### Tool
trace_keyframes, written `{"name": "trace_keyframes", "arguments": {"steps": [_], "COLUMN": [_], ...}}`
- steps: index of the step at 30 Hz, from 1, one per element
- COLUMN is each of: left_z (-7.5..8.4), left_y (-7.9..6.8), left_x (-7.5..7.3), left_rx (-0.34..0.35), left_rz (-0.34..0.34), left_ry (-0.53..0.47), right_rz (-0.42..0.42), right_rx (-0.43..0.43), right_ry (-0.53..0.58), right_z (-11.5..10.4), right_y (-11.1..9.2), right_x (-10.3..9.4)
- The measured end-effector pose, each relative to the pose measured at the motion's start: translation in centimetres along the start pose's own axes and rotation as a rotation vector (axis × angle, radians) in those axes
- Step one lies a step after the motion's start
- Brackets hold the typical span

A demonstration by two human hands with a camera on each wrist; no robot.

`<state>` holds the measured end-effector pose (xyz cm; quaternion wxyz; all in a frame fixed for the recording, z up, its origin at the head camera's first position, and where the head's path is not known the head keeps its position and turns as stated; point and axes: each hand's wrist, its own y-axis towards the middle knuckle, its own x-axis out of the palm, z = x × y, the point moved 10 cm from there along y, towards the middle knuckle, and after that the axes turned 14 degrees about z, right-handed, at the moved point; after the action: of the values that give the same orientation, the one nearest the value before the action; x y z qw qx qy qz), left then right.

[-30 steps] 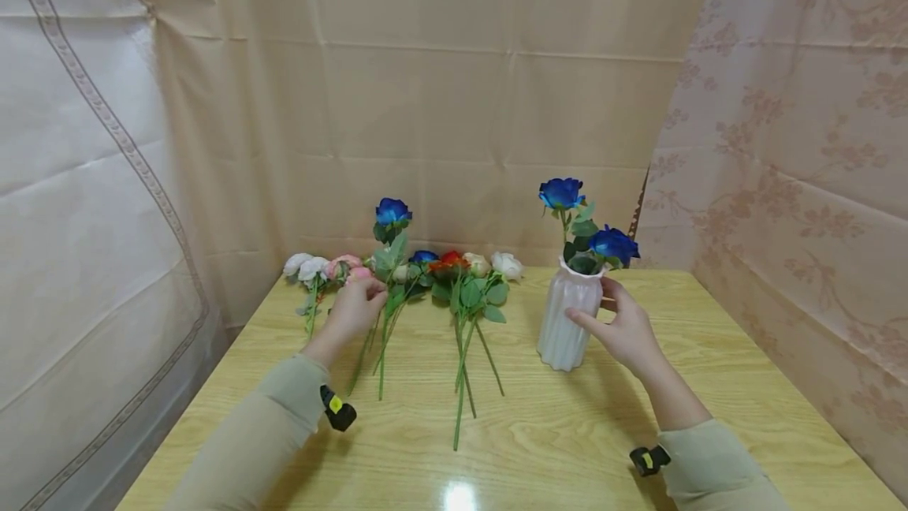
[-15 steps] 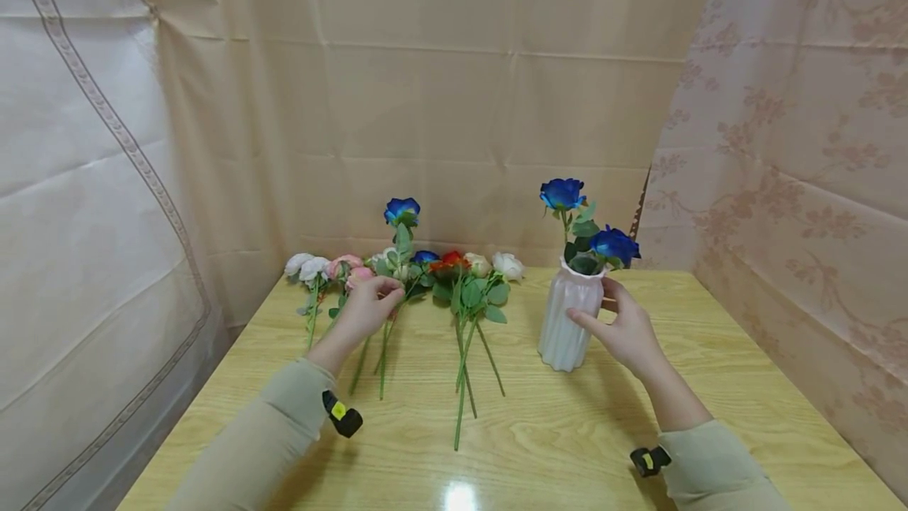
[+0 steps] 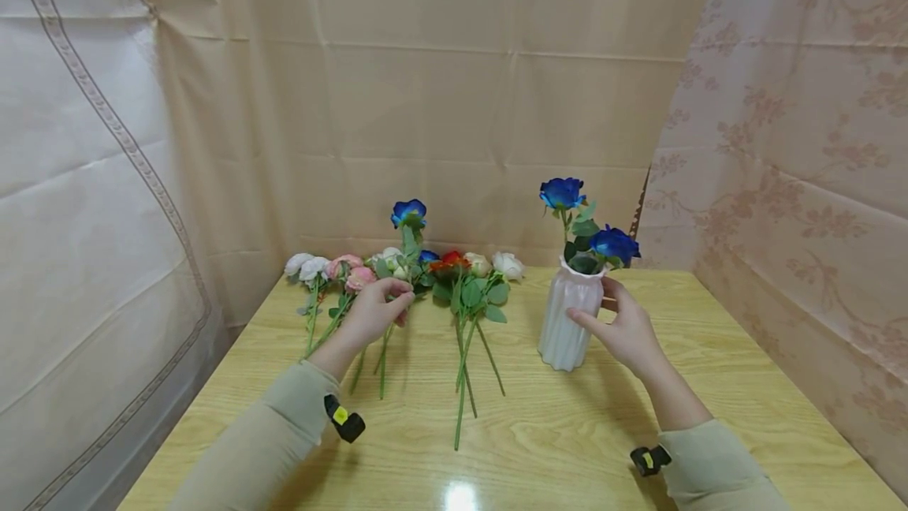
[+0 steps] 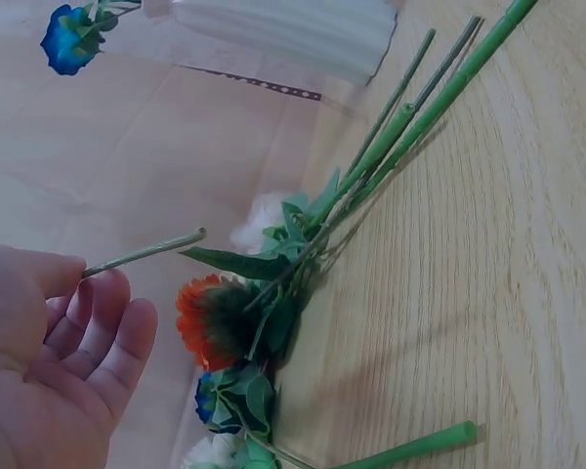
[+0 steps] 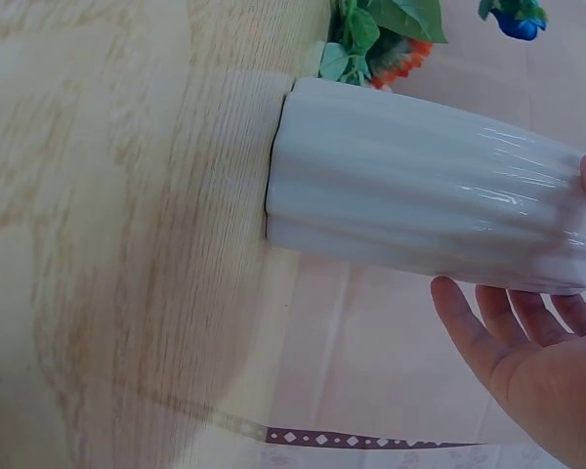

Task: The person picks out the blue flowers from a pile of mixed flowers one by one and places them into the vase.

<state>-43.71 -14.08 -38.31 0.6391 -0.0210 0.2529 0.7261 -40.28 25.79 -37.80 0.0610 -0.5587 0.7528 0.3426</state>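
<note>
My left hand [image 3: 373, 311] pinches the stem of a blue rose [image 3: 409, 214] between thumb and fingertips, its bloom upright above the hand. In the left wrist view, the short cut end of that green stem [image 4: 146, 253] sticks out past my fingers, raised off the table. With thumb and fingers on either side, my right hand [image 3: 630, 331] holds a white ribbed vase [image 3: 565, 326] just below its rim. The vase stands upright on the table. Two blue roses are in it, one taller rose [image 3: 562, 193] and one leaning right [image 3: 614, 245].
On the wooden table [image 3: 539, 440], left of the vase, lies a bunch with a red-orange flower [image 3: 449, 261] and a white rose [image 3: 507, 265], stems toward me. Further left are pink flowers [image 3: 360, 278] and white flowers [image 3: 312, 268]. A beige curtain [image 3: 426, 101] hangs behind.
My left hand has moved right with the blue rose, away from the pink flowers. The right hand and the vase have stayed in place.
</note>
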Motion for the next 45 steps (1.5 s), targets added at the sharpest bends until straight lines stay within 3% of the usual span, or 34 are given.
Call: {"name": "trace_keyframes", "arguments": {"steps": [11, 21, 27, 45], "left_z": [1.2, 3.3, 4.3, 6.6], "left_y": [-0.2, -0.2, -0.5, -3.1], "left_x": [1.4, 1.6, 2.2, 4.6], "left_rx": [0.031, 0.152, 0.17, 0.293], "left_rz": [-0.065, -0.012, -0.006, -0.013], "left_ry": [-0.013, 0.005, -0.041, -0.129], "right_rz": [0.005, 0.01, 0.01, 0.004], "right_rx": [-0.001, -0.01, -0.008, -0.004], "right_ry": [-0.003, -0.008, -0.012, -0.003], "right_z": [0.2, 0.2, 0.1, 0.1], "right_y": [-0.1, 0.0, 0.1, 0.1], "right_x": [-0.1, -0.1, -0.1, -0.1]}}
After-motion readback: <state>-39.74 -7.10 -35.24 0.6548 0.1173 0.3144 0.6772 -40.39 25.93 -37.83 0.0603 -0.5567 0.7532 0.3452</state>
